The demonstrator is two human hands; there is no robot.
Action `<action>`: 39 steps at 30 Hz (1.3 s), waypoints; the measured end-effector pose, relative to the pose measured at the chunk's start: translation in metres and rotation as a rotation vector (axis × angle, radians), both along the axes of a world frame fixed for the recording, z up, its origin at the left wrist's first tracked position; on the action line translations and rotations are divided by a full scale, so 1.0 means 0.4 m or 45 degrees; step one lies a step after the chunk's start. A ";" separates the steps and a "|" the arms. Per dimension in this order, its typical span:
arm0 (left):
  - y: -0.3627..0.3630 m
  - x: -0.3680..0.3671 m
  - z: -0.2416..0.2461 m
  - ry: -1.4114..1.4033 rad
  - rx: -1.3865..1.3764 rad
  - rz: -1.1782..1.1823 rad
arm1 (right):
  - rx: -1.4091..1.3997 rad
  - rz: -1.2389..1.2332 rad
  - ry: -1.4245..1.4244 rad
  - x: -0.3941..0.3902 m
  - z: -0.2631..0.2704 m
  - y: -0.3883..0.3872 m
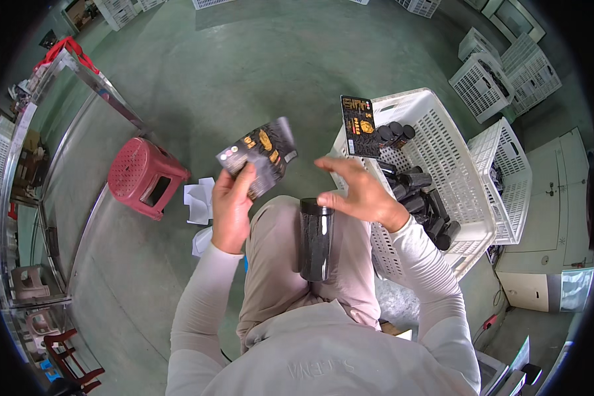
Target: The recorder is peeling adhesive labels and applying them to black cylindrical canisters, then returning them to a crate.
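My left hand [233, 208] grips printed black-and-gold labels [265, 148], fanned and slightly blurred, above my left knee. A black cylindrical bottle [317, 242] with a black lid lies along my lap between my thighs. Over its lid end hovers my right hand [359, 193], fingers spread, thumb close to the lid; whether the thumb touches it I cannot tell. Another black-and-gold printed sheet [360, 123] rests on the near left rim of a white plastic crate [455, 148]. Inside that crate lie several black bottles [416, 203], some upright at the far end, others heaped on their sides.
A red plastic stool [146, 173] stands on the left, with white paper pieces [198, 200] on the floor beside it. A metal-framed rack [10, 198] runs along the far left. More white crates [505, 183] stand at the right, near a pale cabinet [549, 198].
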State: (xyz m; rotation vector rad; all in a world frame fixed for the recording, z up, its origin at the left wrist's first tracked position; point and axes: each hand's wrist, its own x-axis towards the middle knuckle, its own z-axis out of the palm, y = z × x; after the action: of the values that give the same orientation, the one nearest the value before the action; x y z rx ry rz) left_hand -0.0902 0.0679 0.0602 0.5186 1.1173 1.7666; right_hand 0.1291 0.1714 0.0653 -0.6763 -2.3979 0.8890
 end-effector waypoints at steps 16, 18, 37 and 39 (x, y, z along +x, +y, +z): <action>-0.044 -0.023 0.028 -0.115 0.024 -0.034 | -1.030 0.146 -0.047 0.011 -0.129 0.035; -0.053 -0.016 0.036 -0.130 0.049 -0.091 | -0.925 0.089 0.031 0.025 -0.096 0.028; -0.179 0.061 -0.051 0.400 -0.353 -0.480 | -1.402 -0.347 0.440 0.129 -0.066 -0.243; -0.173 0.065 -0.067 0.421 -0.364 -0.493 | -1.434 -0.370 0.468 0.134 -0.081 -0.246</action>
State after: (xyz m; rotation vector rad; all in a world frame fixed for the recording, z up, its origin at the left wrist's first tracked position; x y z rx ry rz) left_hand -0.0640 -0.0014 0.0334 0.8083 1.3647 1.1904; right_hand 0.1827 0.0731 0.0330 -1.0710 -1.2739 2.0006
